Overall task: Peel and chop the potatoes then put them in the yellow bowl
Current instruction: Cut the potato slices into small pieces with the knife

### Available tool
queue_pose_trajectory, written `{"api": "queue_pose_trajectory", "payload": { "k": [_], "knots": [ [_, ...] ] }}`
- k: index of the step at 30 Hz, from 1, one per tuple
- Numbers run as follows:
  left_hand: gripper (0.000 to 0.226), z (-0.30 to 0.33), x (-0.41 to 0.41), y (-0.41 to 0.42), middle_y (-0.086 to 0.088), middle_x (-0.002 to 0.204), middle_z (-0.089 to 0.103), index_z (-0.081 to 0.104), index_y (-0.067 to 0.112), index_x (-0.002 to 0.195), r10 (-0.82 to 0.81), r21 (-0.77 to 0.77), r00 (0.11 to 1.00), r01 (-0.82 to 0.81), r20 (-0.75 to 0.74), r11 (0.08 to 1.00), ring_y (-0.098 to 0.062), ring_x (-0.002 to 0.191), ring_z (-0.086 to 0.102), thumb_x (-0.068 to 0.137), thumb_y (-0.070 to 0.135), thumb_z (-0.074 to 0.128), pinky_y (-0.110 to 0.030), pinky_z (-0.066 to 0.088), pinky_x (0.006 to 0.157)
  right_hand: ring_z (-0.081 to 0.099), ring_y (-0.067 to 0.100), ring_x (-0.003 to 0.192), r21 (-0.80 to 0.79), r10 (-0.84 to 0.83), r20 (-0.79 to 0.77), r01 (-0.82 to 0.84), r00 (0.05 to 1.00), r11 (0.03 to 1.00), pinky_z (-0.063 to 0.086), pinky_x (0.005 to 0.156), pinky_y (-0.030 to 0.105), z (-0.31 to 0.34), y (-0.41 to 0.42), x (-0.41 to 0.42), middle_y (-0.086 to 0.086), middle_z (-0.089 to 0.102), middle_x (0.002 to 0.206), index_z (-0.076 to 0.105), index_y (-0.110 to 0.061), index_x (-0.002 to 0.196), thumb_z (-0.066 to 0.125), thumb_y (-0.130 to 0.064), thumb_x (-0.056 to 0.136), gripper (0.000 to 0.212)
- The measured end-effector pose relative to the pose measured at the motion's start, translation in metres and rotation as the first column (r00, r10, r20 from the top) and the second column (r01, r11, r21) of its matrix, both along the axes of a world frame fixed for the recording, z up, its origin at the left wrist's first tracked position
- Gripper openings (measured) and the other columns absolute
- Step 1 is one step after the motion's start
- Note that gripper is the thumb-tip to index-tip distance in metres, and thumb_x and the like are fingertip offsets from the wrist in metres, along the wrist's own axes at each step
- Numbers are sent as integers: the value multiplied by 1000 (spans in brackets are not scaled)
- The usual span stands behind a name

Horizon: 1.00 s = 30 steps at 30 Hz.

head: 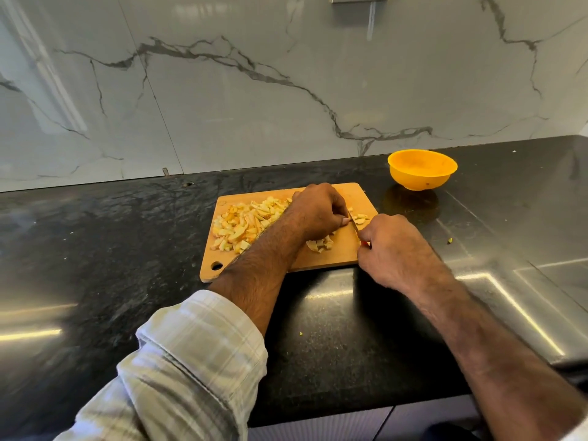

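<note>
A wooden cutting board point(342, 253) lies on the black counter. A heap of chopped potato pieces point(245, 226) covers its left half, and a few more pieces point(319, 245) lie near its middle. My left hand point(315, 211) curls over potato pieces by the blade, hiding what is under it. My right hand point(393, 246) grips a knife point(353, 225) whose handle is hidden; the blade points away between both hands. More cut pieces point(361, 218) lie just right of the blade. The yellow bowl point(421, 170) stands behind the board to the right, apparently empty.
The marble-patterned wall rises behind the counter. A steel surface point(525, 281) adjoins the counter at the right. Small scraps point(450, 240) lie on the counter right of the board. The counter's front edge runs below my forearms.
</note>
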<state>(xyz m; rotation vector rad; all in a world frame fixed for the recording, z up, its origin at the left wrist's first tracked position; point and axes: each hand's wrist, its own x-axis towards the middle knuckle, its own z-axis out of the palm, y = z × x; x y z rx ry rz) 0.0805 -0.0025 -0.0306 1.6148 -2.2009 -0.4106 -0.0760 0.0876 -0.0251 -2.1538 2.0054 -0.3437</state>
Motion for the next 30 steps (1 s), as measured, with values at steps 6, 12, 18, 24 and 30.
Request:
{"api": "queue_pose_trajectory", "payload": {
  "k": [6, 12, 18, 24, 30],
  "knots": [
    [6, -1, -1, 0, 15, 108, 71, 78, 32, 97, 9, -67, 995, -2, 95, 998, -10, 108, 58, 96, 38, 76, -50, 39, 110, 58, 14, 73, -131, -7, 55, 14, 998, 991, 34, 49, 21, 0, -2, -8, 0, 60, 85, 71, -16, 98, 65, -32, 92, 18],
    [8, -2, -3, -1, 13, 106, 72, 78, 31, 101, 10, -59, 995, -4, 101, 998, -11, 107, 57, 97, 37, 75, -48, 41, 108, 60, 19, 77, -99, -93, 88, 101, 992, 990, 43, 56, 24, -4, 9, -11, 3, 63, 91, 74, -15, 108, 67, -27, 91, 21],
    [10, -3, -2, -1, 12, 114, 66, 72, 32, 105, -19, -56, 996, 24, 89, 998, -11, 107, 59, 95, 33, 75, -46, 50, 104, 61, 20, 86, 59, -104, 1, 104, 995, 993, 50, 65, 28, 12, -5, -4, 4, 62, 99, 68, -15, 115, 75, -26, 87, 31],
    [34, -1, -7, 2, 6, 123, 72, 67, 27, 128, -105, -23, 994, 105, 16, 994, -11, 114, 65, 98, 11, 69, -32, 56, 100, 64, 19, 89, 59, -75, 8, 74, 997, 995, 61, 76, 33, 16, -9, -12, 5, 64, 102, 68, -15, 119, 77, -27, 87, 35],
    [30, 6, 1, 12, 6, 106, 78, 72, 20, 121, -97, -12, 992, 97, -75, 995, -4, 99, 72, 93, 13, 79, -28, 58, 94, 61, 19, 85, -41, -21, -22, 20, 1000, 999, 53, 65, 29, 4, -4, -3, 3, 62, 100, 69, -17, 111, 73, -29, 88, 27]
  ]
}}
